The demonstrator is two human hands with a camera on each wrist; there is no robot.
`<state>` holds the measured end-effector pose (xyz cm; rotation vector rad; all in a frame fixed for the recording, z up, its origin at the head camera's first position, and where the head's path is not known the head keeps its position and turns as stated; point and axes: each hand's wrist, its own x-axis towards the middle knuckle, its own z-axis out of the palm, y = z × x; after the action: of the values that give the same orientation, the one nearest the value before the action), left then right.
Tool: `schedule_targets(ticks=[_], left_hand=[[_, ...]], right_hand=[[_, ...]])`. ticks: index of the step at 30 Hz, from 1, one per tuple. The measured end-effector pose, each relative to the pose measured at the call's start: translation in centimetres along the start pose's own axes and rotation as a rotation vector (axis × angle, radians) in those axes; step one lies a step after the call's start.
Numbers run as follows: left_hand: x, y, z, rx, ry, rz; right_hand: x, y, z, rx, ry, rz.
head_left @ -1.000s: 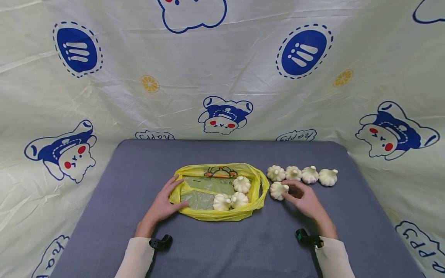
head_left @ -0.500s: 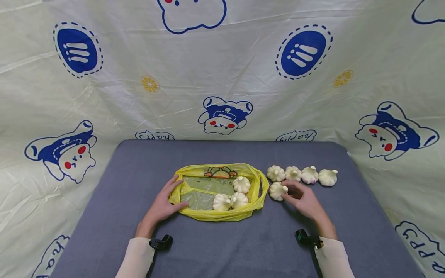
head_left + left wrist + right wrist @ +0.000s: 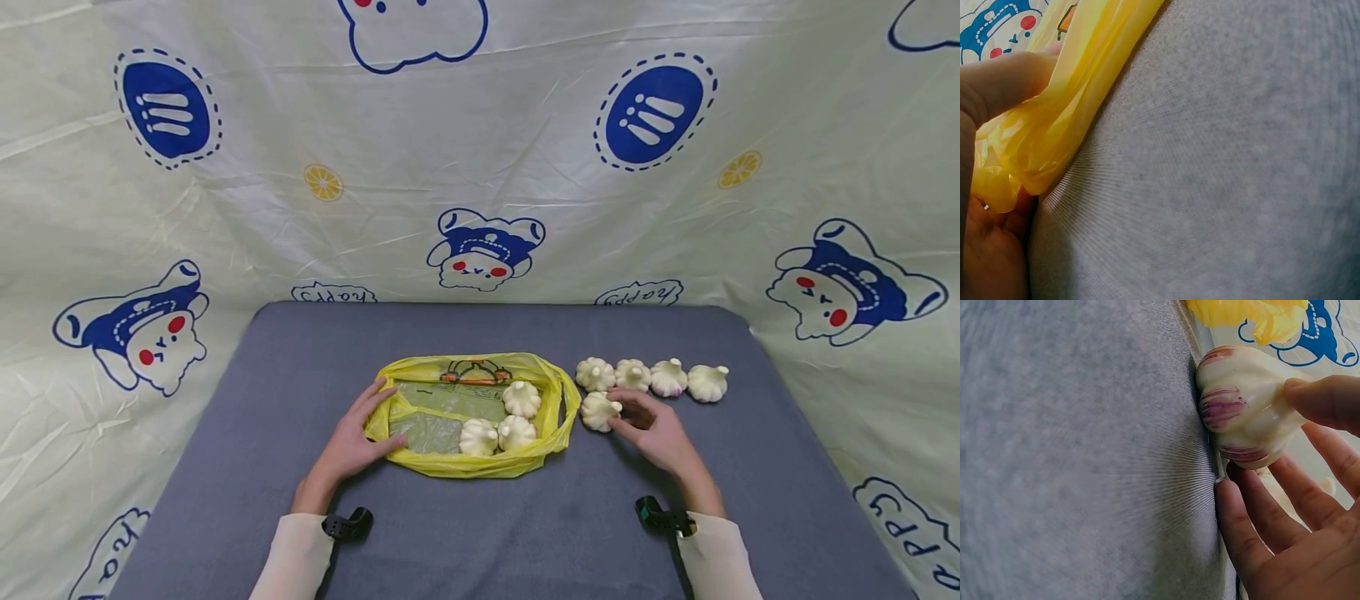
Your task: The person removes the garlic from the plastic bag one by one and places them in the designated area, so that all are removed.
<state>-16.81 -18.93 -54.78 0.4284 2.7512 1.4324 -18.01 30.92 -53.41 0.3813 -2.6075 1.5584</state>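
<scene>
Centrally on the grey cloth-covered table (image 3: 480, 533) an opened yellow plastic bag (image 3: 472, 462) is spread flat, and three white garlic bulbs (image 3: 499, 425) are seen lying inside it toward its right end. Its left edge is gripped by the left hand (image 3: 352, 442) — in the left wrist view the yellow film is bunched between the thumb and the curled fingers (image 3: 997, 81), pressed against the table.

Just beside the bag's right rim a single white garlic bulb with purple streaks (image 3: 600, 411) is held by the right hand (image 3: 656, 433). In the right wrist view this bulb (image 3: 1244, 406) is pinched between the thumb above and the fingertips (image 3: 1241, 506) below, while its underside is still touching the grey surface. The remaining fingers are loosely curved beneath it.

Behind that hand a row of four more white garlic bulbs (image 3: 651, 377) is laid out on the table, side by side and nearly touching — the leftmost one lies just behind the held bulb. Around the table a cream backdrop sheet printed with blue cartoon bears (image 3: 480, 150) is hung. Cream sleeves (image 3: 296, 554) are worn on both arms, with black wrist mounts at the cuffs.
</scene>
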Motion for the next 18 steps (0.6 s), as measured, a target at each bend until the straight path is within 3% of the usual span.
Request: schedule_targets(ticks=[12, 18], left_hand=[[0.1, -0.1, -0.1, -0.004, -0.001, 0.003], [0.1, -0.2, 0.0, 0.003, -0.005, 0.008]], right_hand=[[-0.2, -0.7, -0.1, -0.002, -0.005, -0.003], [-0.2, -1.5, -0.8, -0.099, -0.025, 0.059]])
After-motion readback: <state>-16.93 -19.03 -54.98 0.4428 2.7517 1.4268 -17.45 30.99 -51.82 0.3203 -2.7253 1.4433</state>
